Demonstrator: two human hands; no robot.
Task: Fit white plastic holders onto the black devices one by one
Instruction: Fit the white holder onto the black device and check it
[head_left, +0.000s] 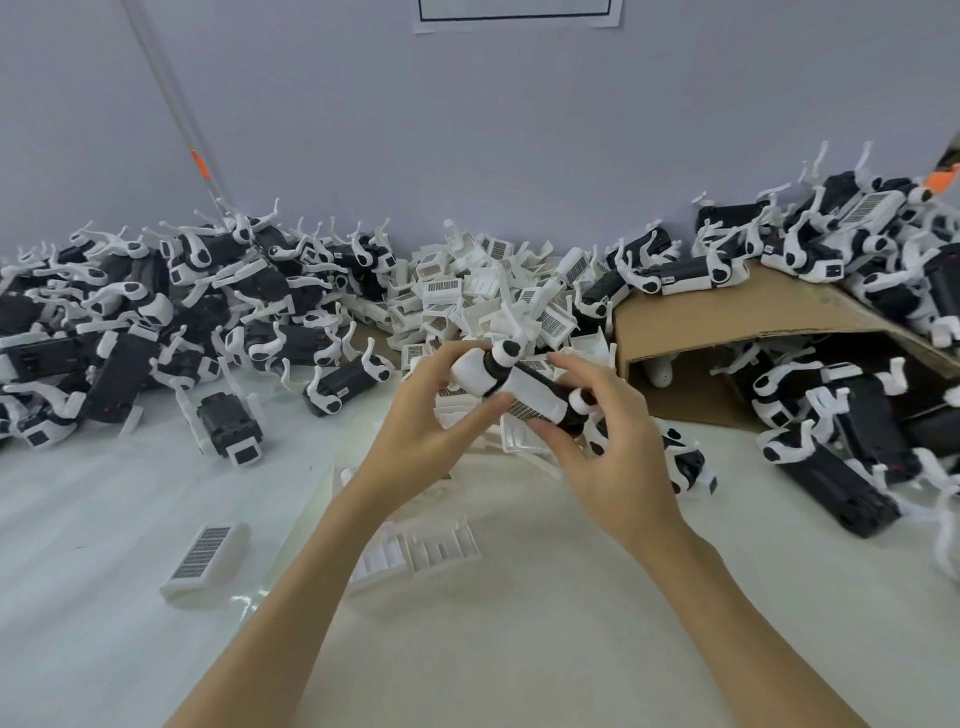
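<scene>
Both my hands hold one black device (558, 410) with white arms at the centre of the view, above the table. A white plastic holder (530, 392) sits wrapped over its body. My left hand (426, 410) grips the device's white left end, thumb underneath. My right hand (608, 431) pinches its right end, fingers curled round the black part. Behind the hands lies a heap of loose white holders (483, 296).
A large pile of black devices with holders (171, 312) fills the left side. More devices (857, 415) spill from a tipped cardboard box (737, 322) on the right. Single holders lie near me (205, 561) (441, 545). A grey wall stands behind.
</scene>
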